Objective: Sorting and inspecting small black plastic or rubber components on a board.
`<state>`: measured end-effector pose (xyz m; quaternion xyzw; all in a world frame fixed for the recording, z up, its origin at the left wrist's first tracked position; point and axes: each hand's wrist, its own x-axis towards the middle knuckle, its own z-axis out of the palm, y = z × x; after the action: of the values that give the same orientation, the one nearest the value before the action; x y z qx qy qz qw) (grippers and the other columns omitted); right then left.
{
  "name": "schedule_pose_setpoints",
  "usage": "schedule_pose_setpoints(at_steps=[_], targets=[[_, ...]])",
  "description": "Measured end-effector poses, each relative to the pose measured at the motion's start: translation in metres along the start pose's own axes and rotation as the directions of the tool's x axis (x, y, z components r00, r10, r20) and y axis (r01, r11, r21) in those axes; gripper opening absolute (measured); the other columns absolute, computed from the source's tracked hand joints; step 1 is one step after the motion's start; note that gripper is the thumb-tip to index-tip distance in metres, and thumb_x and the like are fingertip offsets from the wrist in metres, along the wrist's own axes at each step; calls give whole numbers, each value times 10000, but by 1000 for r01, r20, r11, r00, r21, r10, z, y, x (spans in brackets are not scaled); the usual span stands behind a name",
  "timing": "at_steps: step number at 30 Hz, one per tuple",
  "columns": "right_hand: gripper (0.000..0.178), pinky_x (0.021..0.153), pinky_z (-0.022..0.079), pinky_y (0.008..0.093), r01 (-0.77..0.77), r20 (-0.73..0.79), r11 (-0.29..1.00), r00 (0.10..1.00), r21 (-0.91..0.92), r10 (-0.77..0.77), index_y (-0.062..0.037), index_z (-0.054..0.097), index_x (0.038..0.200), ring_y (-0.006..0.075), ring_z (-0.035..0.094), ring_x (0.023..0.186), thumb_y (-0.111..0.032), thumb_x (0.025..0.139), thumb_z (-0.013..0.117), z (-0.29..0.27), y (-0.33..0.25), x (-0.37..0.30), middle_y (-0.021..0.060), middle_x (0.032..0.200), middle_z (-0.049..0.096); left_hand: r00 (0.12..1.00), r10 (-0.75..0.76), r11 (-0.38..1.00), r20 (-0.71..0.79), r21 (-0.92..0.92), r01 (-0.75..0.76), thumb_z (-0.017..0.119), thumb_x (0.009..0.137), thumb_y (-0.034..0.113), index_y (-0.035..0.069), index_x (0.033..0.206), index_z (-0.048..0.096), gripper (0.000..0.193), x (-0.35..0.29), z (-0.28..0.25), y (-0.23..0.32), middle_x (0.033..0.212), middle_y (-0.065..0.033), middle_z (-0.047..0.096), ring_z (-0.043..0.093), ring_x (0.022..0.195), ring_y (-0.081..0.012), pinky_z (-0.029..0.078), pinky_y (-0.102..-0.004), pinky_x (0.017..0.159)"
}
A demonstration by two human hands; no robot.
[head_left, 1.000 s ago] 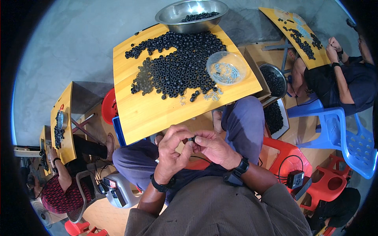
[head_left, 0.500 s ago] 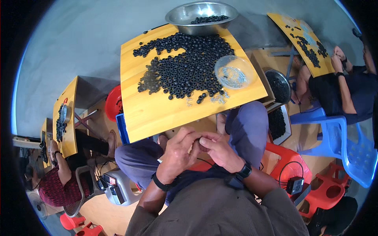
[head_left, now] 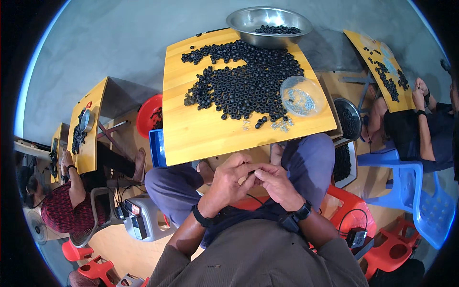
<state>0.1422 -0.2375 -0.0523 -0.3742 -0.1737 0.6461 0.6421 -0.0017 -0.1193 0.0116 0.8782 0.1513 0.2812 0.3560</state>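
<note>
Over my lap, below the front edge of the yellow table [head_left: 191,148], my left hand [head_left: 228,181] and my right hand [head_left: 281,185] meet with fingers closed. A small black piece [head_left: 252,172] shows between their fingertips; its exact shape is mostly covered. On the table lies a wide spread of small black rings [head_left: 239,93], thick and round with holes. A clear round plastic tub [head_left: 319,105] at the right holds small shiny metal parts [head_left: 300,102]. A few more metal bits [head_left: 283,125] lie loose near the front edge, beside several separate black rings.
A steel basin [head_left: 244,31] with black rings stands at the table's back edge. Beside the table are a blue bin [head_left: 157,146], a red basin [head_left: 148,112] and a steel bowl [head_left: 351,131]. Co-workers sit at tables left and right. A blue chair [head_left: 406,172] stands at right.
The view has shifted, so the table sits lower and further right. My hands stay together over my lap, fingers slightly rearranged, and the black piece now shows between them.
</note>
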Motion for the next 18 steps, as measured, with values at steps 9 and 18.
schedule_pose_setpoints(at_steps=[9, 18], targets=[[256, 817, 571, 312, -40, 93, 993, 995, 113, 29, -11, 670, 1226, 147, 685, 928, -165, 1033, 602, -10, 5, 3, 61, 1063, 706, 957, -288, 941, -32, -194, 277, 713, 902, 201, -32, 1023, 716, 262, 0, 9, -4, 844, -137, 668, 691, 755, -264, 535, -366, 644], [175, 840, 564, 306, -11, 66, 1000, 998, 12, 10, 7, 661, 1144, 135, 674, 944, -84, 1013, 589, -10, 12, -1, 58, 1056, 687, 940, -341, 925, -20, -186, 332, 607, 931, 233, -7, 758, 699, 310, 7, 35, -3, 618, -209, 615, 638, 547, -356, 500, -389, 542]])
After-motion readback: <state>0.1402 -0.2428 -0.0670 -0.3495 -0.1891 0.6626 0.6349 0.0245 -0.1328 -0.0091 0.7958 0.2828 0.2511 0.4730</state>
